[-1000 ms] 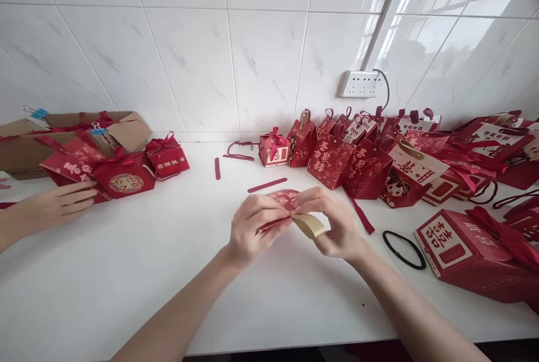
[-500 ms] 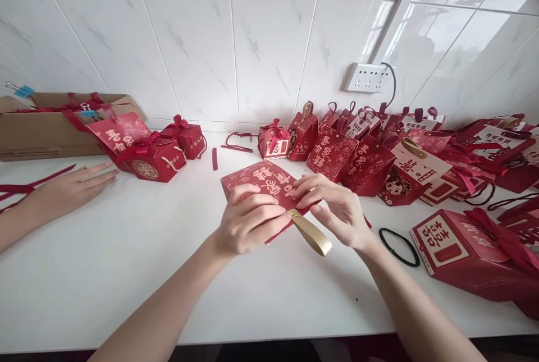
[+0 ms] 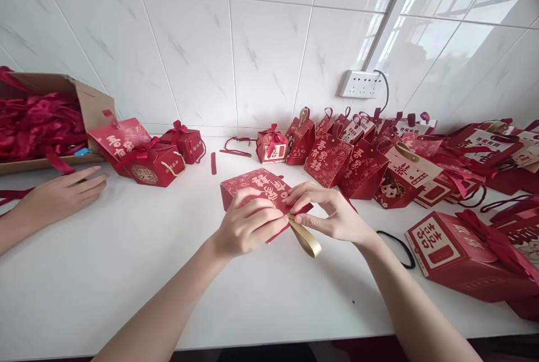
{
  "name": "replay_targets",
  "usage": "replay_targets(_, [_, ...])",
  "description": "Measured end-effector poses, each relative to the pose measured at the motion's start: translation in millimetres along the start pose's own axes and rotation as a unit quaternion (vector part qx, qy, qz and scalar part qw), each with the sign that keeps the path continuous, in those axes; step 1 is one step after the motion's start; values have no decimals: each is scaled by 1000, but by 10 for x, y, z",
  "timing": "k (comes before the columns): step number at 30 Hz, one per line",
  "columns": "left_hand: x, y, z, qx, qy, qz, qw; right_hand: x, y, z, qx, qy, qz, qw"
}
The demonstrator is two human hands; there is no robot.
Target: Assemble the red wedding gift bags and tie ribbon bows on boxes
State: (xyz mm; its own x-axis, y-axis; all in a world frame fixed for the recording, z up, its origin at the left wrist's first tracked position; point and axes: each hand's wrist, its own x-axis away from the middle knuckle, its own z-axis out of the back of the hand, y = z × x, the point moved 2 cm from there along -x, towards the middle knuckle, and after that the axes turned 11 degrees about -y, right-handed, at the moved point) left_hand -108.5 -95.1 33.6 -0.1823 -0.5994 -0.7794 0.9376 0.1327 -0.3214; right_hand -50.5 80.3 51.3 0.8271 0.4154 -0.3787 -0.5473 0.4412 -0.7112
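Observation:
A red gift box [image 3: 252, 182] with gold characters lies on its side on the table in front of me, its pointed top towards me. From that top edge a gold ribbon loop [image 3: 309, 243] hangs out. My left hand [image 3: 252, 221] is closed on the near left part of the top, fingertips beside the ribbon's base. On the other side my right hand [image 3: 330, 213] pinches the top edge, thumb against the base of the loop and fingers on the printed face. The fingers hide part of the fastening.
Another person's hand [image 3: 67, 193] rests at left, near finished red boxes [image 3: 158, 165] and a cardboard box [image 3: 95, 98] of red ribbons. Many red gift boxes [image 3: 328, 160] line the right side. A black cord loop [image 3: 402, 247] and large box [image 3: 463, 255] lie right.
My right thumb has come in against the ribbon's base, closing the pinch. At left, the cardboard box has tipped so the red ribbons inside show. The other person's hand has shifted slightly left.

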Motion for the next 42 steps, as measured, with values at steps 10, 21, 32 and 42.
replay_targets(10, [46,6,-41,13,-24,2,1000,-1,23,-5,38,-20,4,999])
replay_targets(21, [39,29,-85,29,-34,-12,999,-6,31,-48,113,-56,-20,992])
replay_targets(32, [84,-85,-129,131,-1,85,988,22,112,6,-17,-29,-20,999])
replay_targets(42, [73,-66,-106,167,16,72,983,15,40,-50,12,-26,-13,999])
